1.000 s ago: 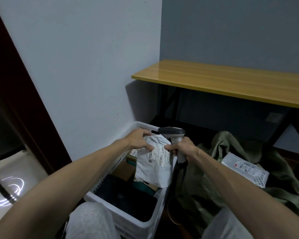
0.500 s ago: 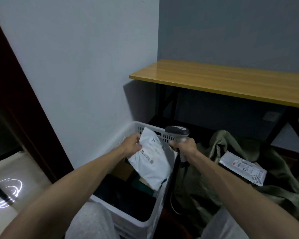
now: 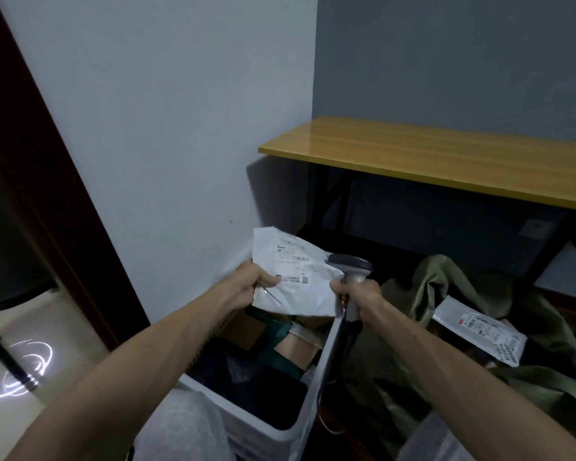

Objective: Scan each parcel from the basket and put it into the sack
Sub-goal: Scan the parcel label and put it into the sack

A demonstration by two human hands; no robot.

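Note:
My left hand (image 3: 253, 283) grips the left edge of a white mailer parcel (image 3: 293, 274), held up above the white plastic basket (image 3: 313, 404) with its printed label facing me. My right hand (image 3: 358, 296) grips the handle of a grey barcode scanner (image 3: 351, 266), whose head sits right beside the parcel's right edge. The basket holds several more parcels, dark and teal ones among them. To the right lies the open olive-green sack (image 3: 446, 294), with a white labelled parcel (image 3: 479, 329) lying on it.
A yellow wooden table (image 3: 446, 161) on black legs stands behind the sack against the grey wall. A dark door frame (image 3: 47, 194) runs along the left. My knees in light trousers show at the bottom edge. The scanner's cable hangs down beside the basket.
My left hand has lifted the white parcel higher and turned it so that its label faces me. My right hand with the scanner stayed close beside it.

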